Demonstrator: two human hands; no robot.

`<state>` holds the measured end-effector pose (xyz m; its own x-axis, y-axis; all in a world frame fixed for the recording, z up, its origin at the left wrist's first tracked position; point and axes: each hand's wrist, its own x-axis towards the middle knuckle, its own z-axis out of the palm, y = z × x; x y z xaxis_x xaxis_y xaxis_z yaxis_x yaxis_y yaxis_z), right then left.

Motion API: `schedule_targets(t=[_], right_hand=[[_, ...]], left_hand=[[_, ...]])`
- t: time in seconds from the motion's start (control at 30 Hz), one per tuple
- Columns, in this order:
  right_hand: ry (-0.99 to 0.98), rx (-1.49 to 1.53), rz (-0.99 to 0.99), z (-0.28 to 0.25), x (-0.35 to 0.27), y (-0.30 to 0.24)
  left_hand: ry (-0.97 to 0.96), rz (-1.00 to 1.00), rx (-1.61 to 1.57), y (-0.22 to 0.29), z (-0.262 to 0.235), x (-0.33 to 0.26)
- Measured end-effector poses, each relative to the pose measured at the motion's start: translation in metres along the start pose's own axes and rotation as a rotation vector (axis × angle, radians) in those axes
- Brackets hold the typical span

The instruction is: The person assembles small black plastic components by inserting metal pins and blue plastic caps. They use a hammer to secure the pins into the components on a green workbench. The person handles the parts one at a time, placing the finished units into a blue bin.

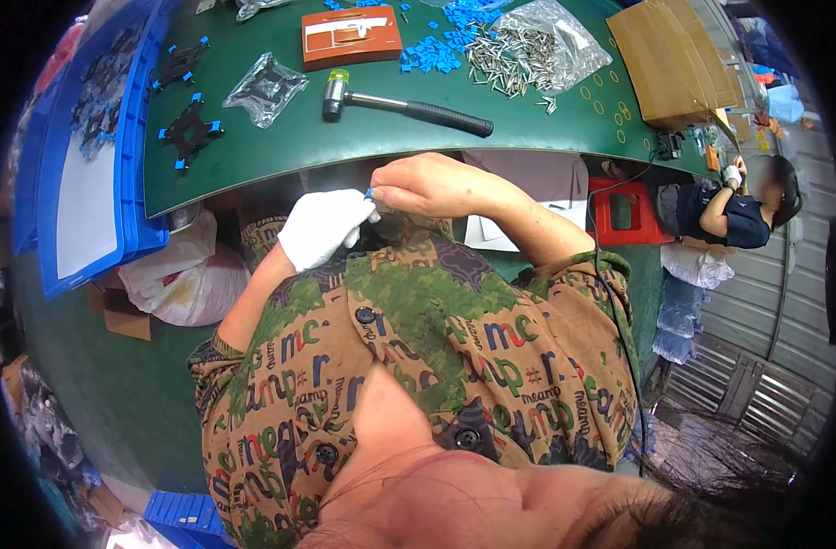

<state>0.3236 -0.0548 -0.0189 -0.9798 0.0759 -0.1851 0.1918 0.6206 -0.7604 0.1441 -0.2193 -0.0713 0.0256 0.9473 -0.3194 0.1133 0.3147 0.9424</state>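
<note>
Patterned brown-and-green short-sleeved shirt cloth [409,311] lay nearest the camera, below a black-handled mallet with a yellow-green and dark head [404,107], the landmark for everything else. Between the mallet and the shirt, both hands met just off the table edge. The bare right hand [427,186] pinched a small blue plastic piece [370,193] between thumb and forefinger, directly below the mallet's head. The left hand, in a white knit glove [325,227], had its fingers curled close beside that piece; whether they gripped anything could not be told. The mallet rested on a green tabletop [546,134]. Left of it lay a black part in a clear plastic bag [265,89], then a black X-shaped bracket with blue tips [191,133], and farther left stood a blue plastic bin [134,151]. Beyond the mallet sat an orange-brown rectangular box [349,38] and loose blue plastic pieces [432,55]; beyond its handle end were a heap of silver metal pins [509,62] and, farther right, a brown cardboard carton [669,64]. Well right of the mallet, a co-worker in a dark top [743,220] sat near a red plastic stool [605,212].
</note>
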Motion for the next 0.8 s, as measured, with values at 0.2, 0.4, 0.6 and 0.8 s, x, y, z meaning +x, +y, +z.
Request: schedule_targets(t=[0.2, 0.4, 0.6, 0.8], right_hand=[[-0.03, -0.028, 0.04, 0.003, -0.001, -0.005], [-0.053, -0.057, 0.021, 0.0, 0.002, -0.009], [-0.081, -0.002, -0.015, 0.001, 0.004, -0.004], [-0.038, 0.04, 0.009, 0.009, 0.004, -0.002]], left_hand=[[0.006, 0.024, 0.04, -0.003, 0.002, -0.002], [0.018, 0.004, -0.02, -0.012, 0.004, -0.003], [0.008, 0.045, 0.068, -0.004, 0.005, -0.005], [0.037, 0.022, -0.013, -0.009, 0.006, -0.004]])
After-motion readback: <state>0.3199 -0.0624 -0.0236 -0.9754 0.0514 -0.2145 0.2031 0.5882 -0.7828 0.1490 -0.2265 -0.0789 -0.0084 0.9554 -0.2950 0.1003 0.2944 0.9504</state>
